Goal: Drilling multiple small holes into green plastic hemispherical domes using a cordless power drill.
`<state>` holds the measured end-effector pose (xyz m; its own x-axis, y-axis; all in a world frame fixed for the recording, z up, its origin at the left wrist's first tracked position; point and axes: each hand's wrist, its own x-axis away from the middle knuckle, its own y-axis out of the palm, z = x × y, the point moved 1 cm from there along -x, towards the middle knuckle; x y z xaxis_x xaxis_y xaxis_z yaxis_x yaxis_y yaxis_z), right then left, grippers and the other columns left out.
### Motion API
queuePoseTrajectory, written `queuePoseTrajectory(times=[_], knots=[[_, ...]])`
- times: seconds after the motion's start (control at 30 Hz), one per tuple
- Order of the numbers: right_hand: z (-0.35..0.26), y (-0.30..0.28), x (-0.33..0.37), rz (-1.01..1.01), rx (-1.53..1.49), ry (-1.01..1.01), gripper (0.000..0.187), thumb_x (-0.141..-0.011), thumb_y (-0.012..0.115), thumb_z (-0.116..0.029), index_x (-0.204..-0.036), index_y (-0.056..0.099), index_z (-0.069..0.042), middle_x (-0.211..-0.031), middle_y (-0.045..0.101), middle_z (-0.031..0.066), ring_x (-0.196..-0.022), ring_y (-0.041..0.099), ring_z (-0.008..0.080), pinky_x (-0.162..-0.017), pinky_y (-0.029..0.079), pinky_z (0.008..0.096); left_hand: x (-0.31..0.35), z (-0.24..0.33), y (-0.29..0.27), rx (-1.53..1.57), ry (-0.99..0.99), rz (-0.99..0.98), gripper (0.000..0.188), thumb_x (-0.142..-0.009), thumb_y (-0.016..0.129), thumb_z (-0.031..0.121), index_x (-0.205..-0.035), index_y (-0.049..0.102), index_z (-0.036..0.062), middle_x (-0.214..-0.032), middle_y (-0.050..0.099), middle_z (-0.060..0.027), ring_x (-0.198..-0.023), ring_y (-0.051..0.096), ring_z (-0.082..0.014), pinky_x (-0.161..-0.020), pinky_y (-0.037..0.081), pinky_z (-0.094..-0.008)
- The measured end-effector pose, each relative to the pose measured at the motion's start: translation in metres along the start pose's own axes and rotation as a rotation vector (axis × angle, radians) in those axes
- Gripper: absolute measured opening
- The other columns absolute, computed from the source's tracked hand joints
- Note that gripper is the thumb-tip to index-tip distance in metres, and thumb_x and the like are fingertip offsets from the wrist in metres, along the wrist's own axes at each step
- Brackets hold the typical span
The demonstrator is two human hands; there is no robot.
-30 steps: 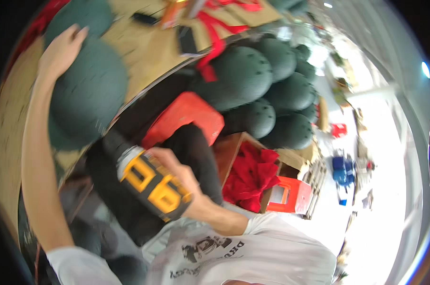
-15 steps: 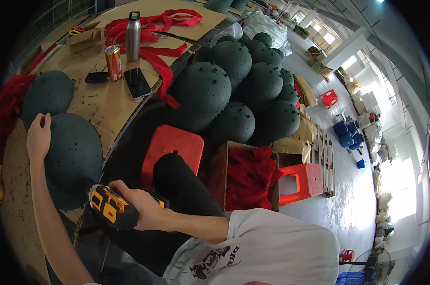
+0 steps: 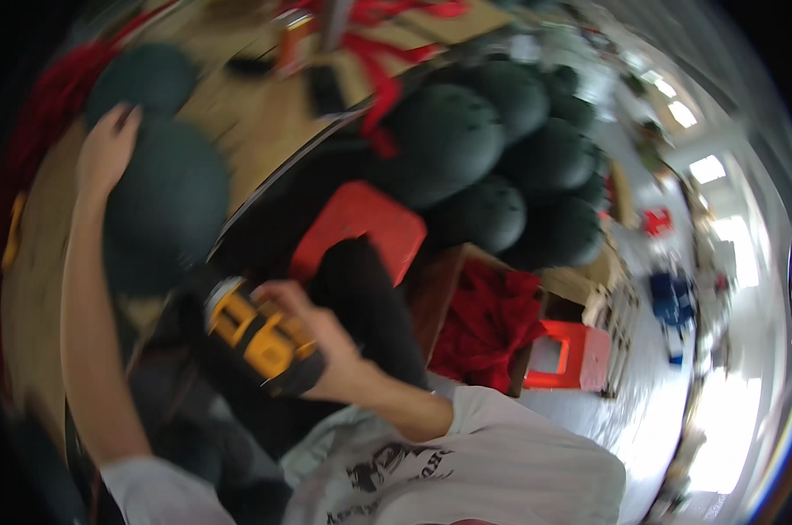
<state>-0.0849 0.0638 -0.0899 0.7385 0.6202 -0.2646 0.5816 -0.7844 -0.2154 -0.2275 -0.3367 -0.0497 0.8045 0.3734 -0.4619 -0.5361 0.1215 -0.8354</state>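
My left hand (image 3: 107, 149) is closed at the upper left edge of a dark green, ball-like shell (image 3: 170, 188) dotted with small holes. The detail between its fingertips is smeared by motion. My right hand (image 3: 317, 337) is wrapped around a yellow and black cordless drill (image 3: 254, 334). Its front points up and left at the shell's lower edge. Blur hides the tip, so whether it touches the shell cannot be made out. A second dark green shell (image 3: 146, 74) lies just beyond, on the brown-covered table (image 3: 41, 262).
Red ribbon (image 3: 383, 79), a can (image 3: 293, 39), a metal bottle (image 3: 333, 22) and a phone (image 3: 326, 90) occupy the far table. Several dark green balls (image 3: 453, 140) are piled to the right. Nearer are a red stool (image 3: 361, 227) and a carton (image 3: 439, 306) of red cloth (image 3: 492, 324).
The whole view has swung, and the scene is blurred. My right hand has drawn the drill a little down and right from the shell. My left hand stays at the shell's edge.
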Motion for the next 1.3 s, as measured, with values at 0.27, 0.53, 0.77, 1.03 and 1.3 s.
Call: queuePoseTrajectory(times=[0.27, 0.53, 0.77, 1.03, 1.3], knots=[[0.041, -0.035, 0.058, 0.024, -0.096, 0.219, 0.057, -0.080, 0.076, 0.002, -0.131, 0.052, -0.004, -0.116, 0.065, 0.0078, -0.102, 0.065, 0.0165, -0.089, 0.052, 0.0296, 0.021, 0.050, -0.029, -0.083, -0.008, 0.098, 0.032, -0.095, 0.056, 0.028, -0.098, 0.069, -0.0023, -0.099, 0.069, -0.0240, -0.094, 0.065, -0.0411, -0.086, 0.052, -0.0466], [0.025, -0.073, 0.071, 0.238, -0.394, 0.296, 0.023, -0.089, 0.067, 0.002, -0.112, 0.068, -0.001, -0.101, 0.071, 0.0059, -0.071, 0.061, 0.0082, -0.062, 0.050, 0.0245, 0.037, 0.087, -0.059, -0.552, -0.095, -0.002, 0.041, -0.098, 0.056, 0.033, -0.103, 0.069, -0.0052, -0.123, 0.061, -0.0268, -0.115, 0.058, -0.0394, -0.098, 0.046, -0.0489], [0.031, -0.080, 0.077, 0.266, -0.412, 0.328, 0.023, -0.088, 0.071, 0.000, -0.111, 0.068, -0.001, -0.099, 0.072, 0.0044, -0.071, 0.061, 0.0083, -0.062, 0.050, 0.0267, 0.039, 0.098, -0.081, -0.709, -0.189, -0.324, 0.057, -0.101, 0.051, 0.043, -0.115, 0.066, -0.0096, -0.124, 0.062, -0.0282, -0.117, 0.059, -0.0403, -0.099, 0.046, -0.0520], [0.047, -0.082, 0.096, 0.161, -0.023, 0.117, 0.028, -0.086, 0.068, 0.002, -0.113, 0.067, -0.003, -0.100, 0.070, 0.0036, -0.068, 0.057, 0.0058, -0.060, 0.047, 0.0226, 0.039, 0.104, -0.096, -0.713, -0.131, -0.263, 0.054, -0.101, 0.051, 0.041, -0.113, 0.068, -0.0081, -0.121, 0.062, -0.0291, -0.114, 0.060, -0.0412, -0.096, 0.050, -0.0497], [0.037, -0.072, 0.096, 0.214, -0.220, 0.210, 0.028, -0.084, 0.070, 0.005, -0.111, 0.068, -0.002, -0.103, 0.071, 0.0062, -0.084, 0.062, 0.0150, -0.076, 0.048, 0.0287, 0.030, 0.109, -0.119, -0.700, -0.129, -0.280, 0.057, -0.102, 0.050, 0.045, -0.110, 0.068, -0.0085, -0.120, 0.061, -0.0295, -0.112, 0.060, -0.0422, -0.094, 0.051, -0.0503]])
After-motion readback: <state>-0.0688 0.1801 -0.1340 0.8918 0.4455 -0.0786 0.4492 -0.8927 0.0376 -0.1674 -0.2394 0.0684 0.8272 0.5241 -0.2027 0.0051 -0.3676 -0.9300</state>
